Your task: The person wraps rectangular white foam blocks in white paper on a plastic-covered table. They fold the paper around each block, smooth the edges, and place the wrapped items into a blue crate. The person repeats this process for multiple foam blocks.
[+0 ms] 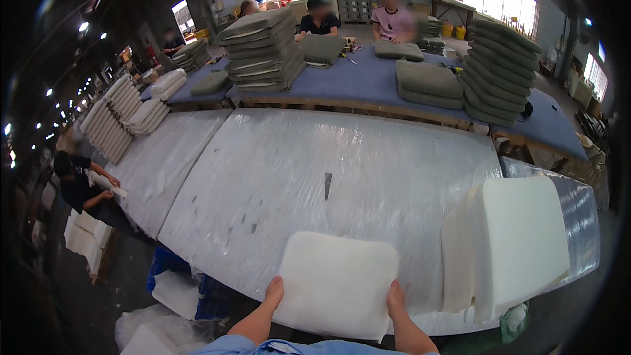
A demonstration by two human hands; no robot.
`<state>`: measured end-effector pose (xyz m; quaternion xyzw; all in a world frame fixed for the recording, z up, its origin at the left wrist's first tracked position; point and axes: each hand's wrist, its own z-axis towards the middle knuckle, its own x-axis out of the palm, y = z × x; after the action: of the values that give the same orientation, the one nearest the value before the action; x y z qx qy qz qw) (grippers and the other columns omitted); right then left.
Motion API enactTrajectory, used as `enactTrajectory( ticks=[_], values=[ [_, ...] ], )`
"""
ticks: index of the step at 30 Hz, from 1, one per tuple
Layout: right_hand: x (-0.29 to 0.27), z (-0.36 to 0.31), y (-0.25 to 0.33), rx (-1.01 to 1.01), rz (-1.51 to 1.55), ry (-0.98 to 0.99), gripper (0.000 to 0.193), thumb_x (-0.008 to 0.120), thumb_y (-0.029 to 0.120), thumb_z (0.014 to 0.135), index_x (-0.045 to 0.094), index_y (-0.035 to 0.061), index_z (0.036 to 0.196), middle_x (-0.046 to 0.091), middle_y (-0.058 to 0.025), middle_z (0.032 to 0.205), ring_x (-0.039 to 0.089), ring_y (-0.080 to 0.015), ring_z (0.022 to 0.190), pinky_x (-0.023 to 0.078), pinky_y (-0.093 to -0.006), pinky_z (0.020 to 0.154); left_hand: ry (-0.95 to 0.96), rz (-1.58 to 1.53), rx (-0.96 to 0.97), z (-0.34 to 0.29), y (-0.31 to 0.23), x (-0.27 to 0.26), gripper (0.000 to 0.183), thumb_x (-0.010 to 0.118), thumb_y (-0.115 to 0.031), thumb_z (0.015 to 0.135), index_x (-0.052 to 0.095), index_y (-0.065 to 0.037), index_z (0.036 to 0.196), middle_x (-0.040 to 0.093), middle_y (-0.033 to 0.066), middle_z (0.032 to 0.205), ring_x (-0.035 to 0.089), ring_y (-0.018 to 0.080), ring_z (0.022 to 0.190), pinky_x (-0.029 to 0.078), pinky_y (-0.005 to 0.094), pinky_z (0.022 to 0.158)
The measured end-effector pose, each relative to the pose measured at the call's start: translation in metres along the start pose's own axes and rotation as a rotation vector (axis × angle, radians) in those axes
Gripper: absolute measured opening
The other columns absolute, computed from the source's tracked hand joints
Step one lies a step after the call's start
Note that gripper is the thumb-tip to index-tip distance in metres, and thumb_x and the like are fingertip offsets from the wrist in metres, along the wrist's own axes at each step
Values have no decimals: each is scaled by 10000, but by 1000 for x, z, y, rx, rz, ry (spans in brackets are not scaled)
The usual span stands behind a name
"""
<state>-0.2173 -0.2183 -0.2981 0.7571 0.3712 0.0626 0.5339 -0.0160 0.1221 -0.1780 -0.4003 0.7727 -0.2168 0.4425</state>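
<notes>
A white, rounded-corner foam cushion pad [338, 283] lies at the near edge of the plastic-wrapped table [296, 171], its front edge close to my body. My left hand [274, 291] grips its left side and my right hand [396, 297] its right side. Thumbs show along the edges, while the other fingers are mostly hidden by the pad. To the right stands a tall stack of similar white pads [522, 243], apart from my right hand.
Beyond my table runs a blue-topped table [355, 82] with stacks of grey-green cushions [263, 53]. People work behind it. At left, another person [85, 184] handles a white piece near stacked white cushions [108, 125]. A blue crate [167, 266] stands low at left.
</notes>
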Motion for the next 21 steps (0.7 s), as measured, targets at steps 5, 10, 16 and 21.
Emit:
enactTrajectory(
  ticks=[5, 10, 16, 21],
  values=[
    [-4, -30, 36, 203, -93, 193, 694, 306, 506, 1146, 489, -36, 1538, 512, -218, 1586, 463, -336, 1484, 340, -409, 1227, -82, 91, -99, -16, 35, -27, 613, 427, -499, 1085, 633, -32, 1424, 627, 231, 1459, 542, 405, 1409, 419, 439, 1162],
    [-26, -36, 19, 237, -5, 329, 753, 312, 563, 1139, 459, -47, 1555, 480, -209, 1611, 442, -316, 1493, 340, -406, 1217, 14, 79, -274, -29, 50, -32, 607, 439, -496, 1079, 646, -41, 1424, 639, 226, 1448, 559, 398, 1396, 436, 436, 1144],
    [-29, -46, 6, 198, 6, 400, 729, 320, 514, 1142, 377, -48, 1601, 386, -231, 1671, 344, -331, 1562, 273, -390, 1266, 10, -71, -293, -52, 90, -35, 639, 445, -514, 1074, 641, -18, 1427, 632, 212, 1466, 567, 353, 1397, 440, 421, 1137],
    [-23, -50, -30, 170, -78, 357, 703, 350, 503, 1137, 433, -57, 1554, 462, -234, 1598, 425, -326, 1492, 336, -392, 1218, 71, -123, -337, -57, 102, -38, 655, 452, -525, 1075, 636, -4, 1427, 625, 192, 1476, 570, 315, 1394, 445, 413, 1127]
  ],
)
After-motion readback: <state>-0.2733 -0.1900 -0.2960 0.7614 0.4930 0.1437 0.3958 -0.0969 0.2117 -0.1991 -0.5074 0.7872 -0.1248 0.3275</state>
